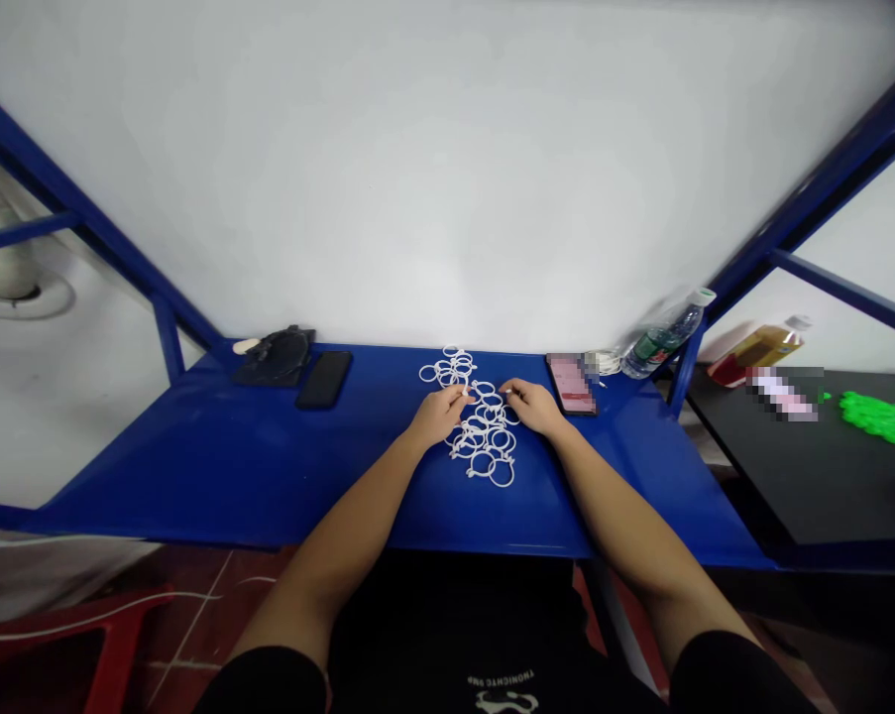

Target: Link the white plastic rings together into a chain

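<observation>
A pile of white rings (481, 463), each with a small clasp-like knob, stretches over the middle of the blue table (269, 486). Some rings overlap, and whether they are linked I cannot tell. At the pile's left side, my left hand (439, 413) has thumb and forefinger pinched on a white ring. Across from it, my right hand (532, 405) pinches another white ring at the pile's right side. Both hands rest low, close to the tabletop. Fingers partly cover the rings they hold.
A dark phone (325, 380) and a black object (276, 357) lie at the back left. To the right are a lit phone (573, 385), a white cable (605, 363) and a water bottle (666, 337). Blue frame bars flank the table; green items (882, 418) lie on a black table.
</observation>
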Available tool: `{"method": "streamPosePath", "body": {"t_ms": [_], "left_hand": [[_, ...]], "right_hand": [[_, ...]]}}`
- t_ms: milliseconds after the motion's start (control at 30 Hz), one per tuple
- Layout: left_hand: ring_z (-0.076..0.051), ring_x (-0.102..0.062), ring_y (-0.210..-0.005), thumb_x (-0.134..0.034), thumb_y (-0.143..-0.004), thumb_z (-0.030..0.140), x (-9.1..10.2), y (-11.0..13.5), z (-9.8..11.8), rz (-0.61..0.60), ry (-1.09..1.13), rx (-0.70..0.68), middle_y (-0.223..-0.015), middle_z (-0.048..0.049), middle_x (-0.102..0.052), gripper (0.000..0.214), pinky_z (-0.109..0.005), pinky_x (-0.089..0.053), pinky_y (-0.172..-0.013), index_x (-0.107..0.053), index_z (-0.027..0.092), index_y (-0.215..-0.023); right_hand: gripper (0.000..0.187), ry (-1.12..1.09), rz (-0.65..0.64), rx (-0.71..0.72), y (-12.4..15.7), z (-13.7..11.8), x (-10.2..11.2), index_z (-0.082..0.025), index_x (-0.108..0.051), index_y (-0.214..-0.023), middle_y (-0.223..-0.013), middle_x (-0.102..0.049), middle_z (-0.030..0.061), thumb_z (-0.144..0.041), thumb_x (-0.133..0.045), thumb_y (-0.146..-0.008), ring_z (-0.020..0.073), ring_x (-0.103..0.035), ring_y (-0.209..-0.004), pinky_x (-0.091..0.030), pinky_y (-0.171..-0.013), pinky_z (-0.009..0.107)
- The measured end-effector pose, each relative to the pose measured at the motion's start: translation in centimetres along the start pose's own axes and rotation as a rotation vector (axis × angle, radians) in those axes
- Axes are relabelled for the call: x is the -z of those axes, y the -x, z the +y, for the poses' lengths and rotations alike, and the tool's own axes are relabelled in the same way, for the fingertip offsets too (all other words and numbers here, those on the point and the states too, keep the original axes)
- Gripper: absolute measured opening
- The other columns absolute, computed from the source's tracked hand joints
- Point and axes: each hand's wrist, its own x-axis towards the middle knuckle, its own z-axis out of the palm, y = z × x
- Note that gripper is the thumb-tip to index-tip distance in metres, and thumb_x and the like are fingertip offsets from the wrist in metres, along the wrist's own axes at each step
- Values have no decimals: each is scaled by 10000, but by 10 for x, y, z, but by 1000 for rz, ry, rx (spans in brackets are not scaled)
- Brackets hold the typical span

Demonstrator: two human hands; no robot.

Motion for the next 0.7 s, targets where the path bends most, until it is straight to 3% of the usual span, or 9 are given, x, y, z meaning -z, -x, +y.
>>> {"method": "streamPosePath", "body": {"t_ms": [267,467,700], "left_hand": [[-106,-700,-607,-541,-1001,258,-2,-3,-9,45,33,28,-1278,-103,-757,378,-270,-597,-696,-654,183,-1354],[-115,-710,-607,-528,-1014,268,0,-3,-8,37,5,-5,-1249,-86,-769,332,-268,-588,-673,-674,194,-1303],[-145,-745,-682,-563,-967,260,2,-1,-3,84,-16,57,-1075,-64,-813,249,-250,-579,-650,-717,193,-1150]], "right_hand": [[264,-6,17,16,1,-1,0,-253,-742,-1100,-846,-775,0,-239,-527,-947,191,-688,-762,-479,-693,273],[259,-51,9,-2,1,-3,2,-234,-742,-1085,-896,-783,18,-257,-520,-953,192,-688,-764,-483,-708,278],[249,-118,52,-15,-1,1,-1,-221,-738,-1016,-792,-756,3,-226,-509,-917,185,-678,-706,-485,-683,271]]}}
